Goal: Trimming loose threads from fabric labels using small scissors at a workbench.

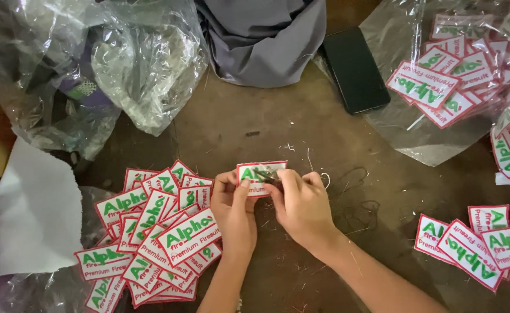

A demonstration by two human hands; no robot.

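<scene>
Head view, patch in hand: a small white embroidered patch [260, 176] with a red border and green lettering, held up just above the tabletop [301, 139], between both hands.
Left hand: the left hand [233, 210] pinches the patch's lower left edge, thumb on the face, fingers [223, 184] behind.
Right hand: the right hand [302, 206] is clenched at the patch's right edge; something small and dark sits at its fingertips, too blurred to tell what.
Handling: it looks light, thin and flexible, a stitched cloth that bends but will not break; the stitched border seems the firmest place to grip, at opposite edges.
Left pile: a heap of like patches [150, 232] lies just beside the left forearm, partly on clear plastic.
Right groups: more patches [478, 243] lie near the right arm, and another batch [457, 87] on a plastic sheet at the far right.
Loose bits: thread ends [353, 197] are scattered on the tabletop by the right hand; they could cling or tangle.
Further off: a dark phone [355, 69], grey cloth [263, 37], crumpled plastic bag [92, 64] and a white fabric piece [37, 211], all well apart from the hands.
</scene>
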